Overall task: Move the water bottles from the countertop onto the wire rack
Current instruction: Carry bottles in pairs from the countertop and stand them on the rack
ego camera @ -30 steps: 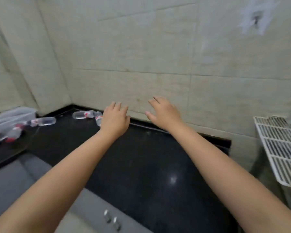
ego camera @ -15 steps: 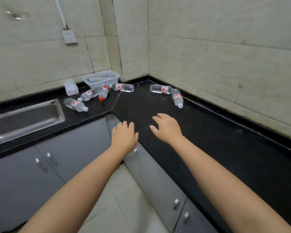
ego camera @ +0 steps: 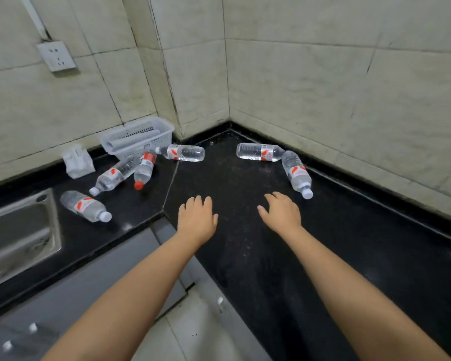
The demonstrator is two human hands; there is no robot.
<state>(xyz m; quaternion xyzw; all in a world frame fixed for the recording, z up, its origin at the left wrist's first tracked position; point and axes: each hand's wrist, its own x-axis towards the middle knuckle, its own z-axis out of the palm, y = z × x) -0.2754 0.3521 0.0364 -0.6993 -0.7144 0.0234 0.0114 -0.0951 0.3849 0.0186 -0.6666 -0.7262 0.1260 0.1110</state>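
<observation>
Several clear water bottles with red-and-white labels lie on their sides on the black countertop [ego camera: 245, 194]. One bottle [ego camera: 296, 173] lies just beyond my right hand [ego camera: 280, 213], its white cap nearest the fingers; another [ego camera: 258, 152] lies behind it by the corner. On the left lie a bottle [ego camera: 183, 152] beside the basket, a red-capped bottle [ego camera: 144, 169], one next to it [ego camera: 112, 176], and one [ego camera: 85, 206] by the sink. My left hand [ego camera: 197, 217] hovers over the counter. Both hands are empty, fingers apart. The wire rack is out of view.
A white plastic basket [ego camera: 138, 136] stands against the left wall, with a crumpled white bag [ego camera: 78, 161] beside it. A steel sink [ego camera: 16, 238] is set in the counter at the left. Grey cabinet doors [ego camera: 71, 295] and floor tiles lie below. A wall socket [ego camera: 56, 56] sits above.
The view has swung left from the wire rack to the counter corner and come closer to the bottles. Both hands have moved forward over the counter, still empty.
</observation>
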